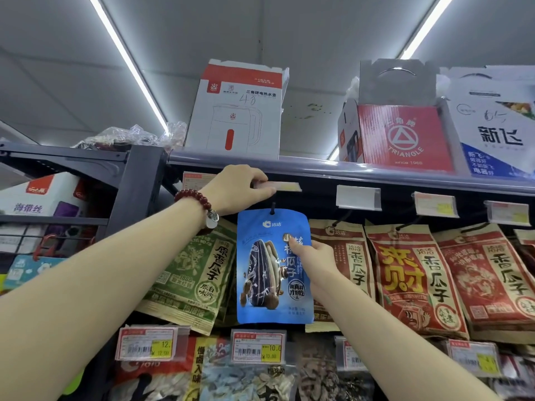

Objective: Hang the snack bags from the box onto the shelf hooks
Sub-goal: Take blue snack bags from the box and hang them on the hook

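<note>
Right hand (312,256) on blue snack bag (272,267)

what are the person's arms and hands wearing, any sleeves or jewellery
Both forearms are bare, with no sleeves in view and no gloves. The left hand has a bracelet of round dark red beads around its wrist, with a pale translucent round pendant hanging from it. The right hand and its wrist carry nothing visible: no ring, watch or band can be seen.

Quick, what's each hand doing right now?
Left hand: grip pinching the price tag holder at the hook's end, lifting it.
Right hand: grip holding the blue snack bag by its right edge, bag on the hook.
</note>
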Motion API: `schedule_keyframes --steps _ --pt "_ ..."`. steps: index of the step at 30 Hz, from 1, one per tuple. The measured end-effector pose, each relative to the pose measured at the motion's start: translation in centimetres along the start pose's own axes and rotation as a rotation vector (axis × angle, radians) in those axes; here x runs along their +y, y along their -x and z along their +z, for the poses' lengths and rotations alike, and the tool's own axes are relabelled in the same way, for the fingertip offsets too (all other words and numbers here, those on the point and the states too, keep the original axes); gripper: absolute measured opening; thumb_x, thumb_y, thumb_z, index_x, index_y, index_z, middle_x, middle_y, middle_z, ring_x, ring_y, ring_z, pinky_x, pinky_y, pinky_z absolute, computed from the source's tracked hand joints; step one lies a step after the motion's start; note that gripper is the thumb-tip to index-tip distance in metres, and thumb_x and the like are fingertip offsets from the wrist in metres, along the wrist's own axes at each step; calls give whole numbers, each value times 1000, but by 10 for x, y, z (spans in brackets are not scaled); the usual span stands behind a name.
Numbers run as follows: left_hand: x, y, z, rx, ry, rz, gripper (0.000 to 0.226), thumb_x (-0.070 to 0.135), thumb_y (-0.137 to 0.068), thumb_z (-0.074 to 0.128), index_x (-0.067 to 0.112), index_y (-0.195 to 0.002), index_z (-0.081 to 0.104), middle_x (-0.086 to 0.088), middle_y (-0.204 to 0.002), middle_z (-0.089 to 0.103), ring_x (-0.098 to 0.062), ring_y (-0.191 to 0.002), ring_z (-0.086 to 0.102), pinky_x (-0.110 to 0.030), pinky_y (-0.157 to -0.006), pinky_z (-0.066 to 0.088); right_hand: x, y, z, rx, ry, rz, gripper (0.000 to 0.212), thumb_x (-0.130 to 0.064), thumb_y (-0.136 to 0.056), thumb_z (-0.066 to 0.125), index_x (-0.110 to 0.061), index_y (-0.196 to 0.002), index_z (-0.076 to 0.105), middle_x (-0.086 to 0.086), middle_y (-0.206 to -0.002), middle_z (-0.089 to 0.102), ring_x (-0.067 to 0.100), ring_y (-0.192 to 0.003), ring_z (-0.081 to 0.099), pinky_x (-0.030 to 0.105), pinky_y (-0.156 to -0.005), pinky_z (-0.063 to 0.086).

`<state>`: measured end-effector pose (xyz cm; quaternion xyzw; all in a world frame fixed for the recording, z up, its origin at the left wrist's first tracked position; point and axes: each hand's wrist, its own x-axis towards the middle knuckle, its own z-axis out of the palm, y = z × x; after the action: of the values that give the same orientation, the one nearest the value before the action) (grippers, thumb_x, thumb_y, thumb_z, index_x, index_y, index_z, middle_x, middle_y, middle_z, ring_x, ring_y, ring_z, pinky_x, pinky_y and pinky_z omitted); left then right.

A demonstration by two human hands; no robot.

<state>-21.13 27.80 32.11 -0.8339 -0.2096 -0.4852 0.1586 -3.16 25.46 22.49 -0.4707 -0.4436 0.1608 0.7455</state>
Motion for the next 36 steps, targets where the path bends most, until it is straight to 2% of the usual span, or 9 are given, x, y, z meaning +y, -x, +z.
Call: schedule_keyframes --steps 6,15,18,22,26,28,30,32,36 --pt "-2 3 7 46 -55 27 50 43 -88 56 16 -130 52 -3 -124 57 -17 -112 53 -24 -89 37 15 -10 9 20 27 -15 9 -27 -89 65 -19 -83 65 10 -92 74 30 -85 71 47 -83 58" --pt "2 14 19 99 -76 40 53 30 -86 60 17 -135 43 -1 -133 48 -19 -118 50 -36 -98 45 27 -16 11 32 80 -22 8 -27 -88 65 -20 -86 64 10 -97 73 30 -89 70 50 -86 56" --pt "4 21 18 97 -96 41 58 27 -84 61 17 -137 40 -1 -138 42 -20 -121 48 -37 -98 46 23 -6 4 51 168 -43 10 -20 -86 65 -19 -94 59 10 -101 71 29 -91 68 47 -85 56" --pt "12 37 13 115 -84 31 56 21 -84 59 16 -137 40 -2 -139 39 -21 -120 49 -38 -94 48 12 17 -9 62 287 -69 29 -17 -88 63 -13 -116 54 3 -104 64 17 -83 62 29 -66 49" --pt "24 63 13 62 11 -2 44 21 -84 57 19 -127 49 -4 -129 47 -23 -107 54 -42 -89 50 4 47 -27 72 374 -75 40 -16 -89 63 -12 -128 51 3 -117 57 16 -93 53 25 -69 42" --pt "32 78 20 -12 46 8 40 21 -83 58 20 -123 53 -4 -121 51 -21 -97 55 -36 -88 48 3 64 -37 81 432 -71 32 -15 -88 63 -14 -120 56 6 -119 60 16 -90 58 27 -71 46" --pt "43 94 31 -107 73 47 37 21 -84 58 20 -121 55 -4 -115 54 -16 -87 53 -31 -84 47 4 82 -50 86 499 -72 13 -13 -86 64 -19 -99 63 7 -115 64 15 -86 62 30 -72 52" --pt "59 109 43 -196 105 95 34 22 -84 58 20 -118 56 -4 -112 56 -15 -83 52 -33 -83 48 7 100 -67 111 587 -69 12 -14 -83 66 -24 -81 63 7 -112 66 21 -94 64 35 -80 55" --pt "100 137 69 -303 196 190 33 24 -84 57 15 -116 58 -7 -109 60 -19 -90 51 -30 -81 43 12 143 -104 172 749 -32 6 -15 -82 67 -21 -81 65 7 -102 67 25 -91 63 38 -81 55"
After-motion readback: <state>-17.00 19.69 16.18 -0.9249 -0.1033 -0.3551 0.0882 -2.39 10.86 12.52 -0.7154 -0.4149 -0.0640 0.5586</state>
